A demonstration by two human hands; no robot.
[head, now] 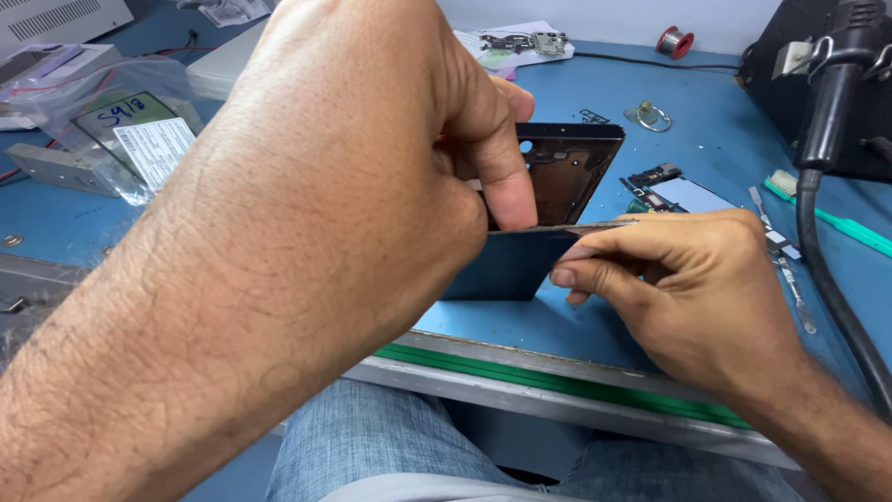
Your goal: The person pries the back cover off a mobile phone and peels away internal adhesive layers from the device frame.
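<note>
My left hand [372,139] fills the left and middle of the view, its fingers and thumb closed around a black phone frame [571,167] held tilted above the blue mat. My right hand [688,279] pinches a thin flat dark panel [511,260] at its upper edge, right against the lower side of the frame. The left thumb presses down where frame and panel meet. Most of the frame is hidden behind my left hand.
A circuit board [674,191] lies just behind my right hand on the blue mat [706,130]. A metal ring [653,116], a solder spool [675,41], a green-handled brush [836,223], thin metal tools [790,270] and a black hose [822,232] sit right. Plastic bags [111,121] lie at left.
</note>
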